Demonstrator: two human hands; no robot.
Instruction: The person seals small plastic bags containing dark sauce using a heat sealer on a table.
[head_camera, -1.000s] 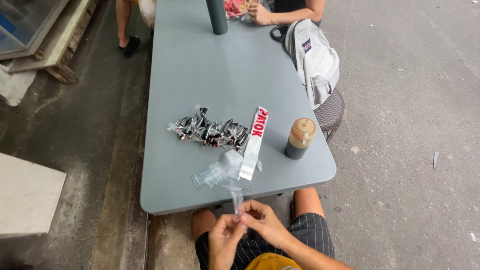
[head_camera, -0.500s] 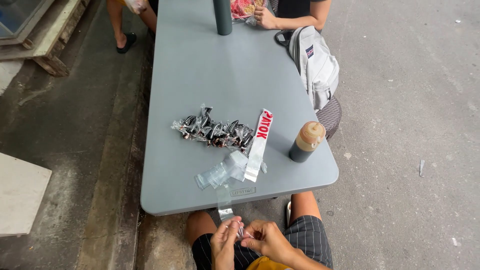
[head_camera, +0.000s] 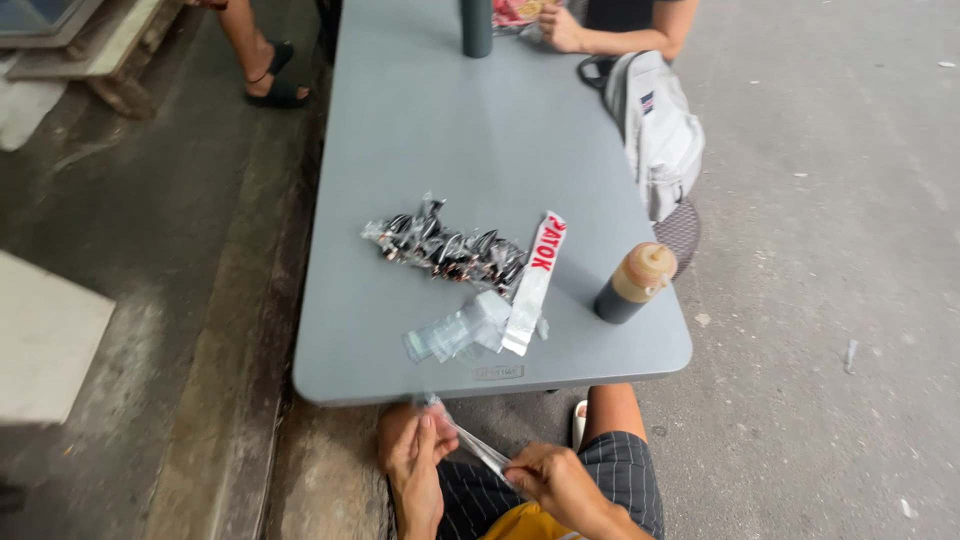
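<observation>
My left hand (head_camera: 412, 460) and my right hand (head_camera: 552, 483) are low over my lap, below the near edge of the grey table (head_camera: 470, 140). Between them they pinch and stretch a thin clear plastic strip (head_camera: 465, 440). On the table just above lie a crumpled clear plastic wrapper (head_camera: 462, 328), a long white and red packet (head_camera: 535, 280), and a row of shiny dark sachets (head_camera: 445, 245). A dark bottle with a tan cap (head_camera: 632, 285) stands at the near right corner.
A grey backpack (head_camera: 655, 130) hangs at the table's right side over a round stool. Another person's arm (head_camera: 610, 35) rests at the far end beside a dark green tumbler (head_camera: 476, 25). A sandalled foot (head_camera: 268, 85) stands on the concrete ground at the left.
My hands dropped from the table edge toward my lap and drew apart, stretching the clear strip between them. The camera view tilted slightly.
</observation>
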